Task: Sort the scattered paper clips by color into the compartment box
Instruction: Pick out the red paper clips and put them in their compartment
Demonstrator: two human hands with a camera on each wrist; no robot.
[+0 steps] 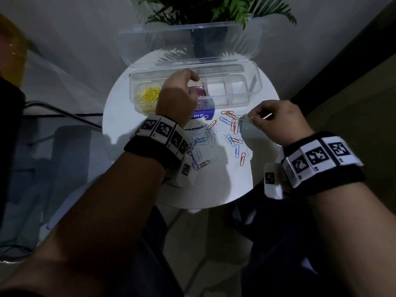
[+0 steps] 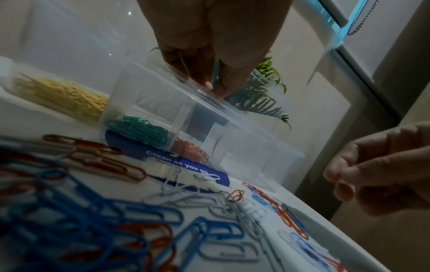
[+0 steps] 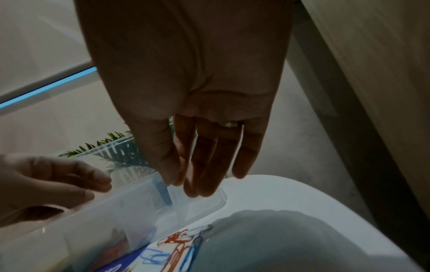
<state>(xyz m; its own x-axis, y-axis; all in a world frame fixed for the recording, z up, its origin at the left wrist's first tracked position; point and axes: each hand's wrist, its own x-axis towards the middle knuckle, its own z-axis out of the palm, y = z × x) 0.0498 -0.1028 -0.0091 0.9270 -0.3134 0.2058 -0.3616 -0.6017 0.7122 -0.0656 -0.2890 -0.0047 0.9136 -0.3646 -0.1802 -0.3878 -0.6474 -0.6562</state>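
Note:
A clear compartment box (image 1: 255, 82) stands open at the back of the round white table (image 1: 120, 116). Its left cell holds yellow clips (image 1: 150, 95); the cells beside it hold green clips (image 2: 142, 128) and red clips (image 2: 188, 149). My left hand (image 1: 188, 86) hovers over the box, and the left wrist view shows its fingertips pinching a green clip (image 2: 215, 71). Loose red, blue and white clips (image 1: 231, 129) lie in front of the box. My right hand (image 1: 251, 117) hangs over their right edge with its thumb against its index finger (image 3: 173, 181); anything between them is hidden.
The box lid (image 1: 188, 43) stands up behind the box, with a potted plant (image 1: 214, 9) beyond it. A blue card (image 1: 203, 115) lies partly under the box. The table edge drops off near my right wrist, next to a dark wall.

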